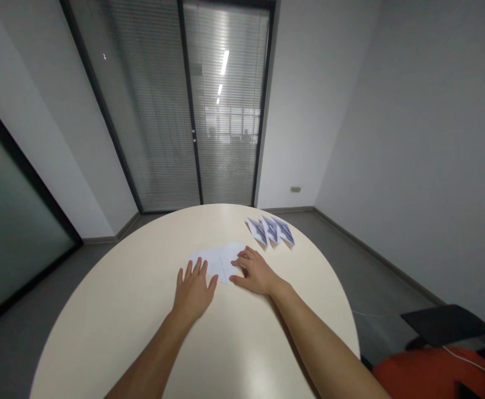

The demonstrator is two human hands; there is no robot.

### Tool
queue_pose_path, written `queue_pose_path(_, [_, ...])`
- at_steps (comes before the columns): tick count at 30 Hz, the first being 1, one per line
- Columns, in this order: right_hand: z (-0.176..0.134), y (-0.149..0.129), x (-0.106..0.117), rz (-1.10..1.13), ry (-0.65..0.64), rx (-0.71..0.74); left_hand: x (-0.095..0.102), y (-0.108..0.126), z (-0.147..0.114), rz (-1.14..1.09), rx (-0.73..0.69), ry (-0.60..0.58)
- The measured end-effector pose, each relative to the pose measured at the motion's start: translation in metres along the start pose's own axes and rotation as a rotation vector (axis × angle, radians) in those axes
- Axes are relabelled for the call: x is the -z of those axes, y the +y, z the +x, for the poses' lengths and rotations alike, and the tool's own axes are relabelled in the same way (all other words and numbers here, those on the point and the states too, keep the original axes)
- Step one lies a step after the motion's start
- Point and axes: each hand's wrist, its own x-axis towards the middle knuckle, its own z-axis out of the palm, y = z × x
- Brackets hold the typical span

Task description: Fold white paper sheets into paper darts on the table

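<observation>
A white sheet of paper [217, 259] lies on the round table with a crease line running down its middle part. My left hand [194, 291] rests flat over the paper's near left side, fingers spread. At the right side of the sheet is my right hand [254, 271], its fingers bent a little and apart, the tips on or just over the paper. Part of the sheet is hidden under both hands. Beyond my right hand, three folded paper pieces [270, 230] stand side by side in a row, close together.
The cream round table [122, 310] fills the lower middle. To the right stands a red chair [425, 374] with a black part [445, 324] and a pale cable over it. A glass door with blinds [230, 166] and grey walls [392, 138] enclose the room.
</observation>
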Motion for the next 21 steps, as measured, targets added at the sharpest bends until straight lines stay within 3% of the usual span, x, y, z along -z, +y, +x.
queue_pose_path(8, [0.002,-0.004,0.002,0.073,-0.015,0.076,-0.004,-0.003,0.003,0.003,-0.001,0.012])
queue_pose_path(21, [0.006,-0.012,0.012,0.029,0.003,-0.028,-0.004,-0.006,0.002,-0.053,-0.081,0.026])
